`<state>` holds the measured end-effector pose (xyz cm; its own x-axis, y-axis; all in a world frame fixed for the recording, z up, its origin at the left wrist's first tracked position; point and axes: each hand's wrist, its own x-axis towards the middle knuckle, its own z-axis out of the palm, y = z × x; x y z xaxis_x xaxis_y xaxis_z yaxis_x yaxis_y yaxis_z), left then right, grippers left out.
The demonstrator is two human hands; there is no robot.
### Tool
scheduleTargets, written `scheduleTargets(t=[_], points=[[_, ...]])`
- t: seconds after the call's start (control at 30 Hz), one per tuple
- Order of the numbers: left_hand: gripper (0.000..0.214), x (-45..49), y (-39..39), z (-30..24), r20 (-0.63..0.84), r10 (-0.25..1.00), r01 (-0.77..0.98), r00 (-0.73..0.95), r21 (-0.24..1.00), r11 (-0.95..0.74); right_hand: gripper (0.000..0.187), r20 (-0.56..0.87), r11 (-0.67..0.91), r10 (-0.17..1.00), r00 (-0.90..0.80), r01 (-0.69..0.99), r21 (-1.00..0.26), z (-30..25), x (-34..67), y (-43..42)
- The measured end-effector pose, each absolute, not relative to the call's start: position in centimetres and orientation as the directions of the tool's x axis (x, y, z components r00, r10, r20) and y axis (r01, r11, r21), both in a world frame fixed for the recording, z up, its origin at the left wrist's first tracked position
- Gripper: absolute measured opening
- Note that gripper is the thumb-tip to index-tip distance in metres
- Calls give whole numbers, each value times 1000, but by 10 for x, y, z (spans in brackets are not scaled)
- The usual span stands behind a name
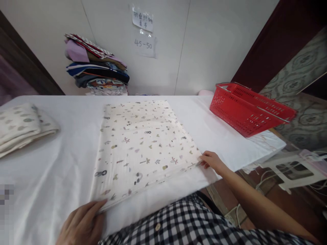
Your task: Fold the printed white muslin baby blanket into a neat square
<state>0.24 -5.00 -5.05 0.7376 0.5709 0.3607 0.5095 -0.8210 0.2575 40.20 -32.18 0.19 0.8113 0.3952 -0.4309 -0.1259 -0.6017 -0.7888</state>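
A cream cloth printed with small plants and figures lies folded in a rectangle on the white-covered table. At its near left corner is my left hand, closed with the cloth edge between thumb and fingers. My right hand pinches the near right corner of the same cloth. Between the hands the near edge runs fairly straight, with layers showing along it. The cloth's surface is mostly flat, with faint creases.
Another folded printed cloth rests at the table's left. A red plastic basket with metal handles stands at the right edge. Behind the table is a stack of folded fabrics against the wall. Paper signs hang above.
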Motion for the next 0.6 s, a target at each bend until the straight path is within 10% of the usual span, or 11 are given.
scheduleTargets(t=[0.6], points=[[29,0,-47,-54,338,585,518,737,273,-811,10,-486,-571,495,720,-152,-806,13,404,-322]])
